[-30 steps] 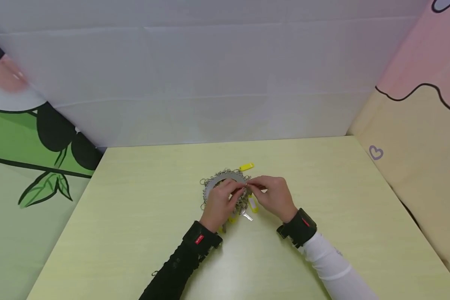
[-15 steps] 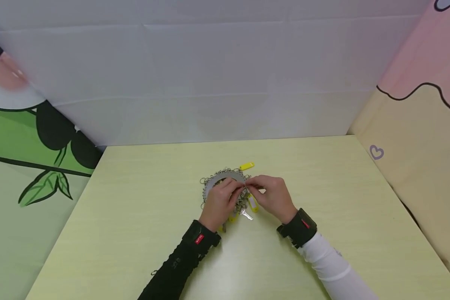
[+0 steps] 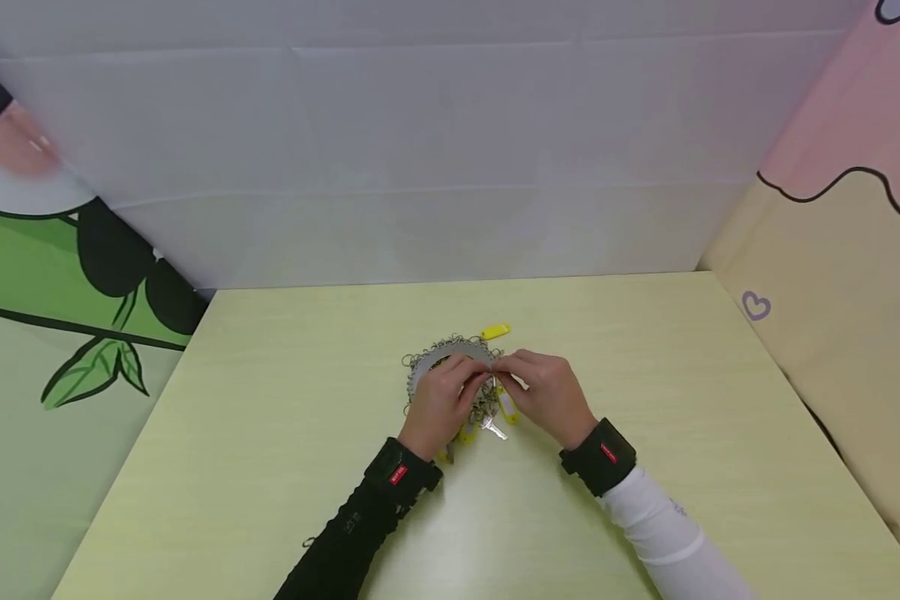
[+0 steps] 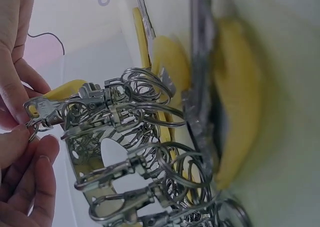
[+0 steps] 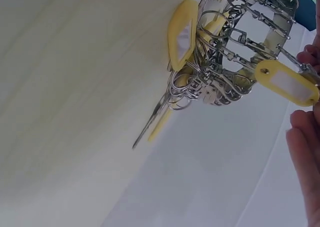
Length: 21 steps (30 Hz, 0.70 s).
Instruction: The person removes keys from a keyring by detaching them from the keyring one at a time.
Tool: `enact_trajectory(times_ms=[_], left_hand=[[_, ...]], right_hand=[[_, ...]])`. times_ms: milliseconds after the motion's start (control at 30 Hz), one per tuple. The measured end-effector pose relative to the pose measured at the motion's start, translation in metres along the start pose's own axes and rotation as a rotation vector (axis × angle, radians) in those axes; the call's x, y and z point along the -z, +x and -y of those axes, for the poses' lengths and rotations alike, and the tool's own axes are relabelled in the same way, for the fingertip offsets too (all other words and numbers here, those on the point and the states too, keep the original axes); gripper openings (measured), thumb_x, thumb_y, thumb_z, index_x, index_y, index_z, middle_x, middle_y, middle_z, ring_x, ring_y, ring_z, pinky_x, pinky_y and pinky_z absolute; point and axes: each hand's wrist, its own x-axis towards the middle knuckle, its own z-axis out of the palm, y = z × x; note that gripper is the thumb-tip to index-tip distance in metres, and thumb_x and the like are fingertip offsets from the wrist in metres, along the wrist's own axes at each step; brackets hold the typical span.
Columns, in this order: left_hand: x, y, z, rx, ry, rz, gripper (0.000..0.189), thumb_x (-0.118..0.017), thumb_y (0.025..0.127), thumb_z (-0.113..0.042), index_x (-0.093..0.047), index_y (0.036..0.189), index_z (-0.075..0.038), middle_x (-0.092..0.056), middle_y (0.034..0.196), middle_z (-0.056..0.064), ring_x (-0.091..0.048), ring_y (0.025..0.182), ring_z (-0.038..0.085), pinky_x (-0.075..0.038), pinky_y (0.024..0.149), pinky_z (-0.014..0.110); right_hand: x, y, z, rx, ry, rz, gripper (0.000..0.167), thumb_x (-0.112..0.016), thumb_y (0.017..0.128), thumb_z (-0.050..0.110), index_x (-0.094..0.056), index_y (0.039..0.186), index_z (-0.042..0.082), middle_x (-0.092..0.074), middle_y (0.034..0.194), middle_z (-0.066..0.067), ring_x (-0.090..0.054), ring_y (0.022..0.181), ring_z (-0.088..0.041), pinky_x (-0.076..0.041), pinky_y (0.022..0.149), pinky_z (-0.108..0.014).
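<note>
A grey metal key ring holder (image 3: 429,360) with many small clips and rings around its edge stands on the table. Over its right side my left hand (image 3: 442,404) and right hand (image 3: 543,396) meet at the fingertips. Between the left thumb and fingers in the left wrist view is a small split ring (image 4: 34,130), passing by the bow of a silver key (image 4: 48,109). A yellow key tag (image 5: 289,83) hangs there too, beside both hands' fingers. My right hand pinches at this same ring; its exact grip is partly hidden.
Another silver key (image 3: 495,429) and a yellow tag (image 3: 507,406) hang at the holder's near right side. One more yellow tag (image 3: 496,331) lies behind it. The pale table (image 3: 307,400) ends at a white cloth wall (image 3: 435,167).
Both hands stay at the same spot with fingertips together. The right wrist has turned slightly; the holder has stayed in place.
</note>
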Motion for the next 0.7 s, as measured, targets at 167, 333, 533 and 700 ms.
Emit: enact_trajectory(times_ms=[167, 333, 533, 700], left_hand=[[-0.0016, -0.0005, 0.0006, -0.002, 0.013, 0.001, 0.004, -0.072, 0.097, -0.007, -0.074, 0.101, -0.006, -0.071, 0.096, 0.004, -0.069, 0.083, 0.016, -0.058, 0.071, 0.027], [-0.0025, -0.0009, 0.0005, -0.001, 0.019, 0.006, 0.004, -0.073, 0.097, -0.007, -0.074, 0.1, -0.007, -0.071, 0.096, 0.004, -0.069, 0.083, 0.015, -0.058, 0.071, 0.027], [-0.0025, -0.0011, 0.0005, -0.01, 0.024, 0.005, 0.003, -0.072, 0.097, -0.008, -0.074, 0.1, -0.006, -0.07, 0.094, 0.004, -0.068, 0.08, 0.015, -0.057, 0.069, 0.027], [-0.0033, -0.0013, 0.0019, -0.009, 0.026, 0.001, 0.003, -0.072, 0.097, -0.007, -0.074, 0.1, -0.007, -0.07, 0.095, 0.004, -0.069, 0.081, 0.015, -0.057, 0.069, 0.027]], right_hand=[[0.0009, -0.0004, 0.0035, -0.032, 0.003, 0.001, 0.018, -0.087, 0.079, -0.004, -0.078, 0.092, 0.005, -0.076, 0.083, -0.005, -0.073, 0.069, -0.013, -0.058, 0.059, -0.025], [0.0018, -0.0003, 0.0055, -0.061, 0.003, 0.007, 0.018, -0.086, 0.078, -0.005, -0.078, 0.092, 0.003, -0.077, 0.084, -0.007, -0.074, 0.071, -0.015, -0.06, 0.062, -0.026], [0.0007, -0.001, 0.0042, -0.132, 0.04, 0.027, 0.017, -0.084, 0.08, -0.006, -0.077, 0.092, 0.004, -0.078, 0.087, -0.008, -0.076, 0.075, -0.016, -0.062, 0.066, -0.028], [0.0001, 0.0001, 0.0036, -0.172, 0.066, 0.028, 0.015, -0.085, 0.081, -0.005, -0.077, 0.09, 0.004, -0.078, 0.087, -0.007, -0.076, 0.074, -0.015, -0.062, 0.066, -0.028]])
